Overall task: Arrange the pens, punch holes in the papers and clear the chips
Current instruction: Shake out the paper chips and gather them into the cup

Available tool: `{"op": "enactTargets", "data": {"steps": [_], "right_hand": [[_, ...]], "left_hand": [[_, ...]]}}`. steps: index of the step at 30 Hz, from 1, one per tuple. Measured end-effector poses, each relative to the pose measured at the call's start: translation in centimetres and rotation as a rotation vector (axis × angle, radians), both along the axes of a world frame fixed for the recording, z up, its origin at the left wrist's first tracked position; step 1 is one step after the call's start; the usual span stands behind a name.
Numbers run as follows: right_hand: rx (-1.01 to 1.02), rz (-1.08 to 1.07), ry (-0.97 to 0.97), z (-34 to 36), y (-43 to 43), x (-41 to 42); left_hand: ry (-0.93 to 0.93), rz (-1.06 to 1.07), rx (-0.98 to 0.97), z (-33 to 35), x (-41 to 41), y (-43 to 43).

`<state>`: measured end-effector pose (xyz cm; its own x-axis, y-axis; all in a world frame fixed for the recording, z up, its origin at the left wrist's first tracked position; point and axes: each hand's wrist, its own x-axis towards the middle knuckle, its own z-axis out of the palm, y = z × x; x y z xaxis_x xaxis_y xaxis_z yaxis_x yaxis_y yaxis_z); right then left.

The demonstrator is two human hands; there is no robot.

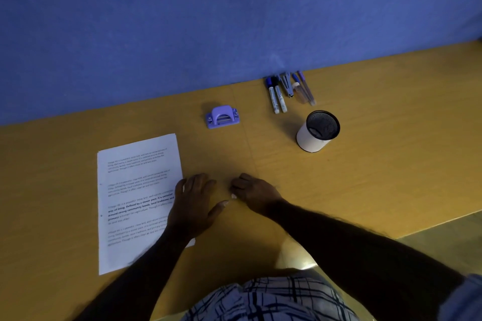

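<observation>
The papers (135, 177) lay as one printed stack flat on the yellow desk (365, 164), to the person's left, long side running away from the body. The text faced up.

The left hand (193, 203) rested palm down on the desk. Its fingers were straight and spread, gripping nothing. The outer edge of the hand overlapped the right edge of the papers; the thumb pointed right, toward the other hand.

The right hand (254, 194) rested on the bare desk just beside the left hand, the two thumbs near each other but apart. Its fingers were curled in under the palm. Nothing could be seen held between them.

The hole punch (223, 116), light purple, stood on the desk beyond the hands, well apart from both and just beyond the top right corner of the papers.

The pens (287, 91) lay in a loose row on the desk, caps against the foot of the blue wall (182, 21). Two white markers, one blue-capped and one black-capped, lay side by side at the left end of the row.

The pen holder (317, 133), a white cylinder with a dark mesh inside, stood upright near the pens on the side toward the person. No pen stood in it.

Checked cloth (260, 300) showed at the desk's near edge.
</observation>
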<state>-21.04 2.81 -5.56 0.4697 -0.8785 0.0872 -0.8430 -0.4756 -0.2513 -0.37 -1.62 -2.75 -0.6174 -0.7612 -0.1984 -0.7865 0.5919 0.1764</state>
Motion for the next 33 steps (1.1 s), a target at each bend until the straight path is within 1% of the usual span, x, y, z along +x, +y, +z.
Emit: {"op": "enactTargets", "data": {"steps": [2, 4, 6, 7, 10, 12, 14, 17, 22, 24, 26, 30, 33], "right_hand": [[0.035, -0.014, 0.018, 0.1, -0.3, 0.1], [0.091, -0.083, 0.006, 0.2, -0.6, -0.1], [0.135, -0.194, -0.064, 0.3, -0.9, -0.4], [0.167, -0.259, -0.141, 0.4, -1.2, -0.5], [0.296, -0.541, -0.507, 0.8, -2.0, -0.9], [0.45, -0.729, -0.715, 1.1, -2.2, -1.4], [0.605, -0.858, -0.975, 1.4, -2.2, -1.9], [0.748, -0.993, -1.35, 2.1, -1.7, -2.4], [0.891, -1.038, -1.915, 3.5, -0.4, -3.4], [0.908, -0.998, -2.116, 4.1, 0.1, -4.1], [0.919, -0.912, -2.275, 4.9, 0.5, -5.0], [0.891, -0.773, -2.431, 6.5, 1.2, -7.6], [0.812, -0.747, -2.459, 7.6, 1.5, -10.2]], "left_hand": [[-0.007, 0.0, -0.007, 0.0, 0.1, 0.1], [-0.01, 0.005, -0.015, 0.1, 0.1, 0.2], [-0.01, 0.017, -0.011, 0.3, 0.0, 0.2], [-0.009, 0.022, -0.012, 0.4, -0.1, 0.2], [-0.014, 0.024, -0.03, 0.3, -0.2, 0.2], [-0.005, 0.024, -0.044, 0.1, -0.5, 0.2], [0.015, 0.02, -0.051, 0.1, -0.9, 0.2], [0.056, -0.005, -0.062, 0.3, -1.8, 0.3], [0.085, -0.05, -0.069, 1.1, -4.2, 0.2], [0.084, -0.064, -0.056, 1.4, -5.2, 0.1], [0.092, -0.07, -0.05, 1.6, -6.2, 0.0], [0.1, -0.118, -0.082, 1.9, -8.3, -0.2], [0.099, -0.144, -0.1, 2.2, -9.9, -0.2]]}}
